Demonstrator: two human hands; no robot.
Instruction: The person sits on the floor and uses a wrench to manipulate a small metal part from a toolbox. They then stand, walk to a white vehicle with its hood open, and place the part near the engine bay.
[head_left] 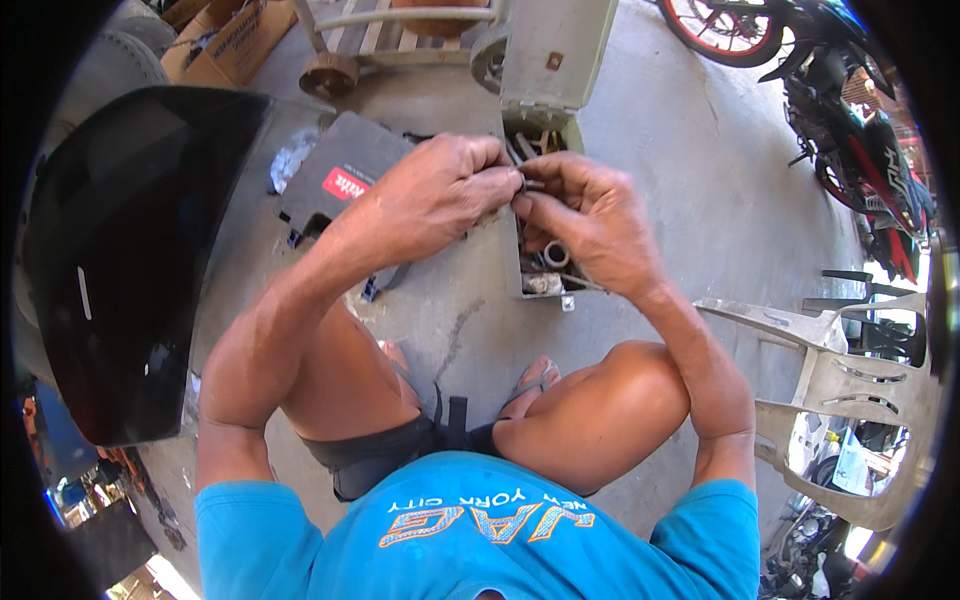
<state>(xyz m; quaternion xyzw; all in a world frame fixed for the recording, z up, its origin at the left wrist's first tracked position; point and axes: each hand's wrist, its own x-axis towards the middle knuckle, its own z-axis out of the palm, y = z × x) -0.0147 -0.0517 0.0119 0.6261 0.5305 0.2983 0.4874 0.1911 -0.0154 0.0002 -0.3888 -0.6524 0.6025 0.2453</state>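
Both my hands meet over an open pale metal toolbox (512,235), fingertips pinched around one small dark metal part (527,186). It is too small and too covered by fingers to name. My left hand (445,195) comes in from the left, its fingers curled closed at the part. Opposite it, my right hand (597,215) pinches the part between thumb and fingers. Below, the toolbox holds jumbled metal pieces, among them a pale ring-shaped fitting (555,254). Its raised lid (553,50) leans away from me. My hands hide part of the contents.
A grey plastic case (330,160) with a red label lies left of the toolbox. Farther left is a large dark curved panel (130,260). A wheeled frame (400,62) stands ahead, a motorcycle (835,110) far right, and a beige plastic chair (850,395) at my right.
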